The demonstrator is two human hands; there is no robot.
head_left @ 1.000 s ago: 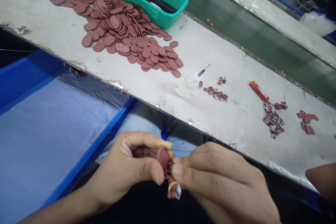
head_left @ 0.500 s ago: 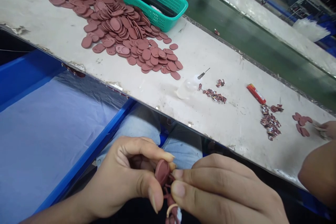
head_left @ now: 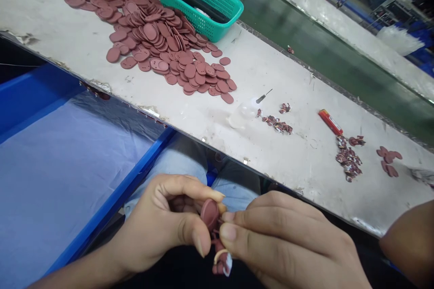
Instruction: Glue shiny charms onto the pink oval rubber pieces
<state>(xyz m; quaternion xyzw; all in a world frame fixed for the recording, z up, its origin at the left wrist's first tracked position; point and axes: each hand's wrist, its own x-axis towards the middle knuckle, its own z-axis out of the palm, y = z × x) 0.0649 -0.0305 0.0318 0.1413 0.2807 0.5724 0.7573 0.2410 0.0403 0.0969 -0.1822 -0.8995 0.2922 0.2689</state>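
Note:
My left hand (head_left: 169,221) is closed on a reddish-brown oval base (head_left: 209,215), gripping its edge between thumb and fingers. In my right hand (head_left: 281,239), thumb and fingertips pinch a small reddish-brown figurine (head_left: 221,257) with a white patch and a tan curved band. The figurine's slender parts meet the base, and its white end hangs downward. Whether the two parts are joined is hidden by my fingertips. Both hands are above my lap, off the front edge of the table.
A heap of oval bases (head_left: 152,36) lies on the white table (head_left: 190,113) beside a green basket (head_left: 217,31). A needle-tipped clear bottle (head_left: 242,115), figurine clusters (head_left: 349,160) and a red box (head_left: 330,122) are farther right. A blue bin (head_left: 111,207) stands left; another person's arm (head_left: 410,239) is at right.
The figurine has swung up slightly between my hands, while my grips look the same. At the right edge, the other person's hand has left the table spot. A small piece on the green strip shifted right.

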